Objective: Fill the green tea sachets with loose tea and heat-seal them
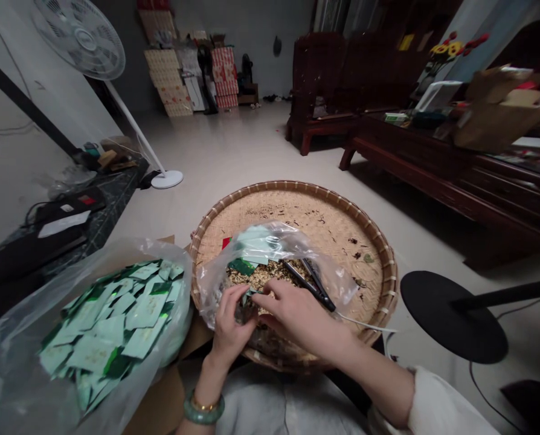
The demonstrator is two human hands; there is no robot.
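1. The left hand [231, 323] is curled, its thumb and fingers closed in a pinch on a small foil sachet [252, 293] with a green edge. A pale jade bangle [204, 409] sits on that wrist.
2. The right hand [301, 314] reaches across from a white sleeve [437, 405], its fingers stretched toward the same sachet. Their tips come very near it, but whether they grip it cannot be told.
3. The sachet looks light, thin and slick, likely to bend or slide, so it seems best taken by a flat edge between finger and thumb.
4. Just under the hands lies a heap of dry tan flakes [261, 278], which looks loose and crumbly and likely to scatter at a touch.
5. Beside the right hand, a black two-armed tool [308, 284] with a white cord [365, 323] rests on the heap. Its exact kind cannot be told.
6. A clear plastic bag [324, 272] holds the flakes and a bunch of pale green sachets [256, 244], all inside a round woven bamboo tray [342, 208].
7. To the left, a larger clear bag [20, 368] is filled with many more green-and-white sachets [107, 320] and sits on flattened cardboard [161, 386].
8. Farther out stand a white floor fan [80, 39] and dark wooden furniture [319, 90].
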